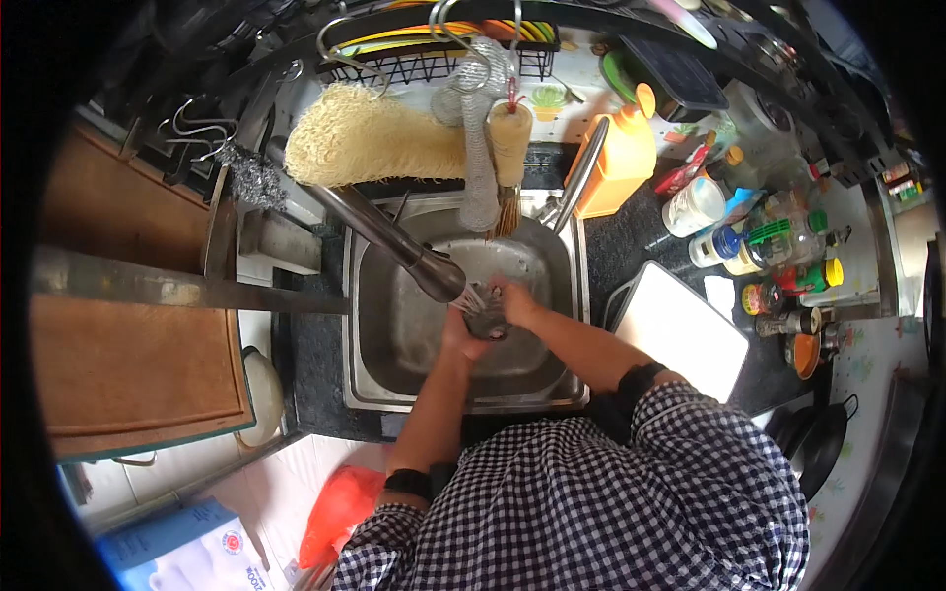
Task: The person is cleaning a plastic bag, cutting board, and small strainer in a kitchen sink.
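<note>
Both my hands are over the stainless steel sink, around a small dark grey object, perhaps a fish. My left hand supports it from the near left side. On its right, my right hand touches it, its fingertips blurred. Water runs from the spout of the metal faucet onto the object and my left hand. The object's far end and some of my fingers are hard to make out.
A loofah, a grey mesh cloth and a brush hang over the sink's far side. An orange bottle stands behind its right corner. A white cutting board lies to the right, near several bottles and jars. Wooden boards stand left.
</note>
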Tool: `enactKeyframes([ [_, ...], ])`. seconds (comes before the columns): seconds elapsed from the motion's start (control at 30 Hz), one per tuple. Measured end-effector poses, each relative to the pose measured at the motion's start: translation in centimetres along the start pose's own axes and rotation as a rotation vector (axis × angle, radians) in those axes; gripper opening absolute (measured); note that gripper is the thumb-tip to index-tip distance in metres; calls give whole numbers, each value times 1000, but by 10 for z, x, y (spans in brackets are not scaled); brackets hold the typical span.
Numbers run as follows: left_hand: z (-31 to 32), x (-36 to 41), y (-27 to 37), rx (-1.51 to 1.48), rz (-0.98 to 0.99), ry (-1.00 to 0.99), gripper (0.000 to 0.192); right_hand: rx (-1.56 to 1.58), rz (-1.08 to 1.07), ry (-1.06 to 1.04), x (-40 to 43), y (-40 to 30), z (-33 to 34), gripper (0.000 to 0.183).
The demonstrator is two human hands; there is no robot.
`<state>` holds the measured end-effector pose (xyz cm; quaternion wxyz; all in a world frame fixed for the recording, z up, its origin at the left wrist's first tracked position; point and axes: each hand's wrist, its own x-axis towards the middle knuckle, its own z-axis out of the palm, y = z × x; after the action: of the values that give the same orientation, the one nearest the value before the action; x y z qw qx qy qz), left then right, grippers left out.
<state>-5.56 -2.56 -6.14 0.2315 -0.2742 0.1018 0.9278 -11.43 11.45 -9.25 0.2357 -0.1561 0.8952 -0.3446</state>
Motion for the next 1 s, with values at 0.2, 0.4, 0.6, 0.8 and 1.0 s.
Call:
enactKeyframes([
  [0.2, -44, -19, 25, 69, 150, 79, 44, 1534, 330, -420, -14, -25, -38, 33],
  [0.4, -27, 17, -17, 268, 103, 75, 51, 1049, 416, -221, -41, -66, -20, 35],
  [0.6, -58, 50, -64, -339, 812, -312, 50, 68, -451, 76, -96, -123, 17, 30],
  [0.8, 0, -20, -12, -51, 15, 107, 39, -333, -68, 173, -26, -46, -25, 23],
  [1.0, 5, -31, 11, 396, 174, -24, 29, -295, 157, 51, -18, -8, -26, 42],
])
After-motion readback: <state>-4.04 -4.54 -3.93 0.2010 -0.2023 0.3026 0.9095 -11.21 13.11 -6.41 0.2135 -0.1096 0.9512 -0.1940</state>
